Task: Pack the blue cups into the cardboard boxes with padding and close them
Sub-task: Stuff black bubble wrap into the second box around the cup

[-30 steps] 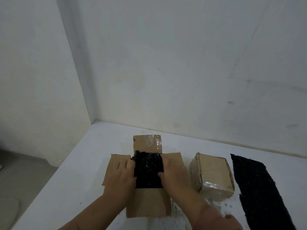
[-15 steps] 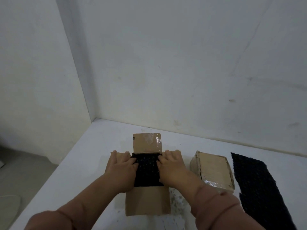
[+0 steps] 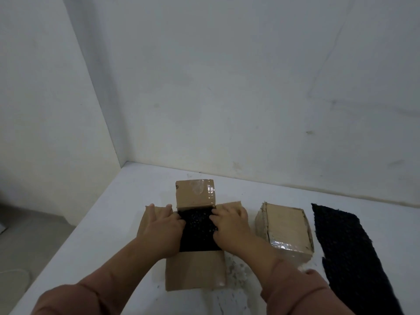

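Fingers (image 3: 167, 210) of left hand (image 3: 162, 226) and right hand (image 3: 229, 223), nearly straight and gripping nothing, press soft, springy black padding (image 3: 198, 233) into the open cardboard box (image 3: 195, 269), lower centre. Blue cups hidden, probably beneath. Light, stiff far flap (image 3: 195, 193): take its free edge.

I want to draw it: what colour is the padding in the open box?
The padding is black with tiny shiny bumps; the head view shows it.

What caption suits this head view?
Left hand and right hand press black padding in the open box; taped box and spare padding strip lie to its right.
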Tool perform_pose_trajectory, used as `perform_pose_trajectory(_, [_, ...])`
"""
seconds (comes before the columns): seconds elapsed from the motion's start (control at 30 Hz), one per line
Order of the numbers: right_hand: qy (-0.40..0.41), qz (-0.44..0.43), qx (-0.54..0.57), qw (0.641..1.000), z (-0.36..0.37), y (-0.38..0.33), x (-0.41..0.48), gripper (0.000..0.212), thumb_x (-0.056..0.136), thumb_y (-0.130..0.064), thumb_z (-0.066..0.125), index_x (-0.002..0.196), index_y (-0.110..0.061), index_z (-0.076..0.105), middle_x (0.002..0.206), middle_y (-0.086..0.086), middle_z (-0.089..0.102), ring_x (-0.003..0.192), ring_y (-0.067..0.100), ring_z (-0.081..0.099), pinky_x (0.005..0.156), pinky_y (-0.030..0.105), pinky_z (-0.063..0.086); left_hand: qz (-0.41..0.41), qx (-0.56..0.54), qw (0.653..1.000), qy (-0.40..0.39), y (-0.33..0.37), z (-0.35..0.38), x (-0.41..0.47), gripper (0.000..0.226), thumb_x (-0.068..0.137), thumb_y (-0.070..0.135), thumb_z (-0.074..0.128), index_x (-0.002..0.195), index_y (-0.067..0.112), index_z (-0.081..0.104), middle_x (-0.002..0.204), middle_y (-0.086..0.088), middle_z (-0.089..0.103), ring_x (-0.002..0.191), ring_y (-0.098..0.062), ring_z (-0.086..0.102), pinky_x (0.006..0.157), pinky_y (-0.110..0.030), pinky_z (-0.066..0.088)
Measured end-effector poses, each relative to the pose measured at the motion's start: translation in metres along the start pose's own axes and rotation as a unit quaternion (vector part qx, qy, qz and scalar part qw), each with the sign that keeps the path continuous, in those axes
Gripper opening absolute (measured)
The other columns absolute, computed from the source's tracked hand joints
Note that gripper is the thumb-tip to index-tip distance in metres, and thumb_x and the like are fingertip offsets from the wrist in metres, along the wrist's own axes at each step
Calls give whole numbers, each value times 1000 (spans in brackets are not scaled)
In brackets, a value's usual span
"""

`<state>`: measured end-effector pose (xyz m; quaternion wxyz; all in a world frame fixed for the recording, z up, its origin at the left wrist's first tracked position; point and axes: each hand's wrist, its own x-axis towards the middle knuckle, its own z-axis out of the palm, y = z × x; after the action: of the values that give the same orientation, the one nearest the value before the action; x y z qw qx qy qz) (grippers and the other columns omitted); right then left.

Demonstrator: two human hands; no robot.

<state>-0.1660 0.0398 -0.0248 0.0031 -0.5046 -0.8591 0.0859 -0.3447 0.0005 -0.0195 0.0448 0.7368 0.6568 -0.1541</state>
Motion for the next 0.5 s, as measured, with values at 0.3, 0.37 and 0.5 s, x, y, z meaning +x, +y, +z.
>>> perform_pose_trajectory(0.3, [254,211,282,901,-21,106,-94,33,83,-20,45,94,-4,72,101,12,67,100,27,59,83,21,38,126,-358,921,87,145,-36,6,32,94,15,45,123,19,58,125,-1,52,117,-19,50,97,-27,41])
perform_pose_trajectory(0.37, [221,286,292,885,-16,142,-121,24,87,-11,50,102,-7,69,109,11,63,104,25,58,82,21,38,159,-396,902,62,190,-39,5,31,94,15,45,122,19,58,126,-1,52,118,-19,50,96,-27,42])
perform_pose_trajectory(0.5, [108,411,279,861,10,208,-173,31,86,-12,53,116,-12,64,128,10,56,112,25,56,92,26,42,161,-474,861,-89,274,-34,16,32,96,16,45,126,19,55,135,-2,49,112,-21,56,85,-27,46])
